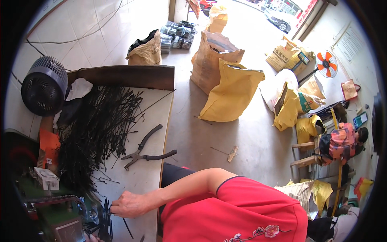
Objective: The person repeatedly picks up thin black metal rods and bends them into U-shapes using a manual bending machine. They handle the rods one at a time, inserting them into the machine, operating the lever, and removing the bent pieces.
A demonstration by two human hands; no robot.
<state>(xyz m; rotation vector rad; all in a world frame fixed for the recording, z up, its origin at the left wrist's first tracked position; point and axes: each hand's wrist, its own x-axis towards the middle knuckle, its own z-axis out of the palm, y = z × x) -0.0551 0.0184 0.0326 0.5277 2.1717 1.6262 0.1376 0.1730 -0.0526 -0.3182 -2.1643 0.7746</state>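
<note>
My right hand (128,204) reaches across the white table, its fingers pressed together at a small bunch of thin black rods (106,220) beside a green machine (56,211). Just a bit of my left hand (93,238) shows at the lower edge, next to the machine's metal block (70,231); its fingers are mostly hidden. A large tangled heap of thin black rods (98,121) covers the table beyond my hands. Dark-handled pliers (139,156) lie with their handles spread near the table's right edge.
A black fan (44,86) stands at the table's far left, near an orange piece (49,145). On the floor are a yellow sack (234,94), a brown sack (213,56) and a whitish sack (282,88). Another person (340,143) sits at the right, below an orange-bladed fan (326,64).
</note>
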